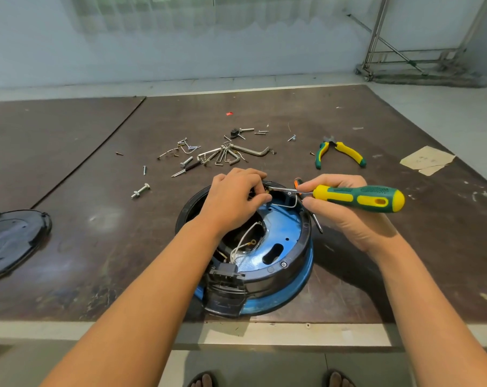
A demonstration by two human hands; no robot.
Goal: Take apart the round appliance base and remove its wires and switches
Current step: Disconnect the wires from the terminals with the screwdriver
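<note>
The round appliance base (281, 247), black rim over blue metal, lies open side up near the table's front edge. White wires (246, 238) loop inside it, and a black switch block (227, 272) sits at its near rim. My left hand (234, 199) reaches over the far rim, fingers curled and pinching a small part there. My right hand (348, 213) holds a green and yellow screwdriver (359, 198) by the shaft end of its handle. Its metal tip points left to the spot my left fingers pinch.
Loose screws, bolts and hex keys (222, 156) lie scattered beyond the base. Green and yellow pliers (338, 152) rest at the back right. A black cover (10, 241) sits at the left edge. A paper scrap (426, 160) lies far right. A second screwdriver shaft (317, 223) lies beside the base.
</note>
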